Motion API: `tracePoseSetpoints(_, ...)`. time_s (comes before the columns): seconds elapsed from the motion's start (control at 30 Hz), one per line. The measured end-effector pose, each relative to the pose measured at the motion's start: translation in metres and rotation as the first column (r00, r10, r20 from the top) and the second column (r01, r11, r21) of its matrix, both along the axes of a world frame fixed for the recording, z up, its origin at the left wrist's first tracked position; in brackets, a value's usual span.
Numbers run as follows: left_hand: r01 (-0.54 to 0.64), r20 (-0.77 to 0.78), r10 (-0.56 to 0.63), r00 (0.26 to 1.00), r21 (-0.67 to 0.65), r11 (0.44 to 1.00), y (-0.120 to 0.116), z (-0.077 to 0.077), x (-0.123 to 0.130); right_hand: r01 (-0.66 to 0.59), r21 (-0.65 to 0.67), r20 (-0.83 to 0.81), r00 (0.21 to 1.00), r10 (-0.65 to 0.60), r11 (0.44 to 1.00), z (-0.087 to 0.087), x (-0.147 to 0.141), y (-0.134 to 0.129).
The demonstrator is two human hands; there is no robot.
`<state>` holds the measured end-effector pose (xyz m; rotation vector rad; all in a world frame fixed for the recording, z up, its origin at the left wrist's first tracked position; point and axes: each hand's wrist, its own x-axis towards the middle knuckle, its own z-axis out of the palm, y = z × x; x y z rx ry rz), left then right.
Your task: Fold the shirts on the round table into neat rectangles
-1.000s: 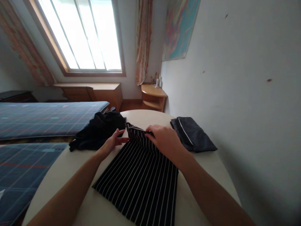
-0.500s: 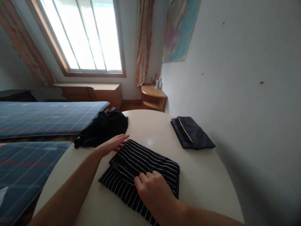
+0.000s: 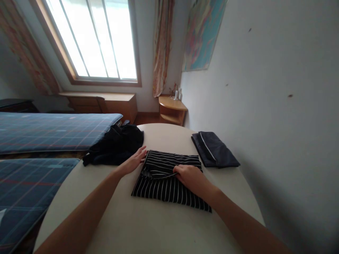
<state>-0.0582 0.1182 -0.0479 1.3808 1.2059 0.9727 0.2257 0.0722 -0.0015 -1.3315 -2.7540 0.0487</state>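
A folded black cloth with white stripes [image 3: 164, 190] lies flat on the round white table [image 3: 143, 225], its upper layer folded over the lower one. My right hand [image 3: 192, 178] is closed on the edge of that upper layer, near the cloth's right side. At the cloth's far left corner is my left hand [image 3: 134, 161], its fingers stretched out and apart beside the edge. Whether those fingertips touch the fabric is hard to see.
A crumpled heap of black clothing [image 3: 119, 144] sits at the table's left edge. On the right, close to the wall, lies a folded dark cloth with a white line [image 3: 219, 150]. Blue plaid mattresses [image 3: 58, 132] stand left of the table, and a small corner shelf [image 3: 173, 103] is beyond it.
The striped cloth has shifted away from me and to the right, and has turned so its near edge lies more level. Both hands moved with it, the right one farther.
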Motion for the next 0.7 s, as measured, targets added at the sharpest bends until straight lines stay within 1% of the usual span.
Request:
tracePoseSetpoints(0.07,-0.031,-0.05,0.03,0.998,-0.023,0.999,-0.005,-0.002,-0.007,0.038,0.0,0.029,0.999,-0.038,0.999,0.005,0.0,-0.002)
tracePoseSetpoints(0.1,-0.038,-0.104,0.037,0.994,-0.009,0.999,-0.009,-0.004,-0.011,0.052,0.013,0.055,0.997,-0.052,0.999,0.007,-0.003,-0.005)
tracePoseSetpoints(0.13,-0.028,-0.167,0.031,0.985,0.021,0.999,-0.016,-0.006,-0.014,0.061,0.03,0.08,0.995,-0.063,0.998,0.009,-0.006,-0.009)
tracePoseSetpoints(0.2,0.043,-0.299,-0.007,0.954,0.114,0.993,-0.031,-0.011,-0.02,0.067,0.072,0.104,0.992,-0.074,0.995,0.008,-0.016,-0.017)
tracePoseSetpoints(0.27,0.123,-0.412,-0.024,0.911,0.215,0.969,-0.048,-0.017,-0.024,0.064,0.115,0.073,0.995,-0.072,0.991,0.003,-0.026,-0.022)
tracePoseSetpoints(0.33,0.179,-0.5,-0.004,0.866,0.304,0.936,-0.062,-0.022,-0.025,0.053,0.149,-0.002,0.999,-0.054,0.987,-0.007,-0.033,-0.022)
tracePoseSetpoints(0.4,0.219,-0.564,0.022,0.825,0.357,0.908,-0.071,-0.025,-0.026,0.039,0.162,-0.077,0.997,-0.027,0.986,-0.018,-0.037,-0.018)
tracePoseSetpoints(0.47,0.262,-0.612,0.024,0.791,0.374,0.89,-0.074,-0.027,-0.026,0.033,0.154,-0.134,0.991,-0.013,0.987,-0.028,-0.036,-0.014)
tracePoseSetpoints(0.53,0.299,-0.648,0.011,0.762,0.367,0.881,-0.073,-0.028,-0.027,0.038,0.148,-0.185,0.983,-0.01,0.988,-0.034,-0.035,-0.011)
tracePoseSetpoints(0.63,0.33,-0.686,0.006,0.727,0.357,0.874,-0.071,-0.032,-0.029,0.042,0.182,-0.252,0.968,0.006,0.982,-0.036,-0.032,-0.009)
tracePoseSetpoints(0.7,0.328,-0.693,0.022,0.721,0.369,0.869,-0.07,-0.035,-0.031,0.03,0.227,-0.275,0.961,0.035,0.973,-0.034,-0.031,-0.011)
